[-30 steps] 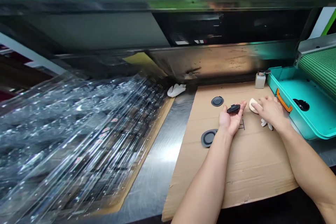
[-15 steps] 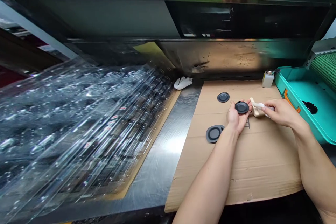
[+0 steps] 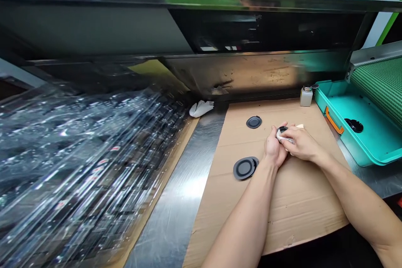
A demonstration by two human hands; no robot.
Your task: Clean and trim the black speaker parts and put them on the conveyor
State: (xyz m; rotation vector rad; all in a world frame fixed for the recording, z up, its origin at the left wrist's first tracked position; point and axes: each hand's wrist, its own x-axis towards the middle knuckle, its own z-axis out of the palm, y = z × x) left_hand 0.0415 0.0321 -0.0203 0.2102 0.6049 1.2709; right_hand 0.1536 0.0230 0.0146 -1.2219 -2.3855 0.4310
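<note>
My left hand (image 3: 273, 149) grips a small black rounded plastic part (image 3: 283, 128) above the cardboard sheet (image 3: 301, 209). In my right hand (image 3: 302, 144) is a folded white cloth (image 3: 279, 135), pressed against the part's face and covering most of it. A cream-coloured piece (image 3: 300, 126) shows only partly behind my right hand. One similar black part (image 3: 254, 122) lies flat further back on the cardboard. Nearer, left of my forearm, another black part (image 3: 245, 168) overlaps a further dark piece.
Stacked clear plastic trays (image 3: 103, 163) fill the left side, with a crumpled white tissue (image 3: 201, 109) behind. A small dispenser bottle (image 3: 306, 97) stands by the teal bin (image 3: 351, 144), which contains black pieces (image 3: 354, 125). A green conveyor belt (image 3: 383, 79) and metal panel (image 3: 260, 73) border the work surface.
My right hand has moved left, bringing the cloth from beside the cream piece onto the black part in my left hand. The view has shifted to the right.
</note>
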